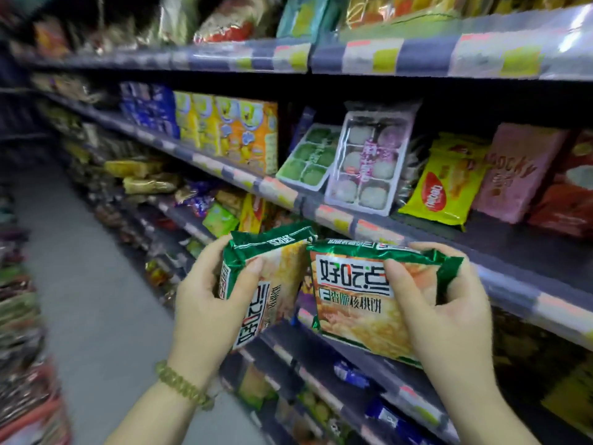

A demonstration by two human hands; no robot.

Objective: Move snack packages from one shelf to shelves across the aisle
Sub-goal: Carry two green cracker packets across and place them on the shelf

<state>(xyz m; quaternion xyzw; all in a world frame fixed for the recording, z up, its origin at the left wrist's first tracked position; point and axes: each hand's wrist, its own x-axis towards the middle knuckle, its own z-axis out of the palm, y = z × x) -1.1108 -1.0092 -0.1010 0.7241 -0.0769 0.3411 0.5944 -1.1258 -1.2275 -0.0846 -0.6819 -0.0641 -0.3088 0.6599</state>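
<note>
Two green snack packets are held in the air in front of the shelves, their top edges almost touching; the left packet (263, 284) is tilted on its side, the right packet (369, 297) faces the camera; the left hand (205, 303) has its grip closed round the left packet's edge, thumb across the front; the right hand (449, 309) pinches the other packet near its crumpled top corner; just behind them runs the shelf edge (417, 234), with a bare stretch of shelf to the right below a yellow bag (449, 184); the aisle floor (80, 268) lies open to the left.
</note>
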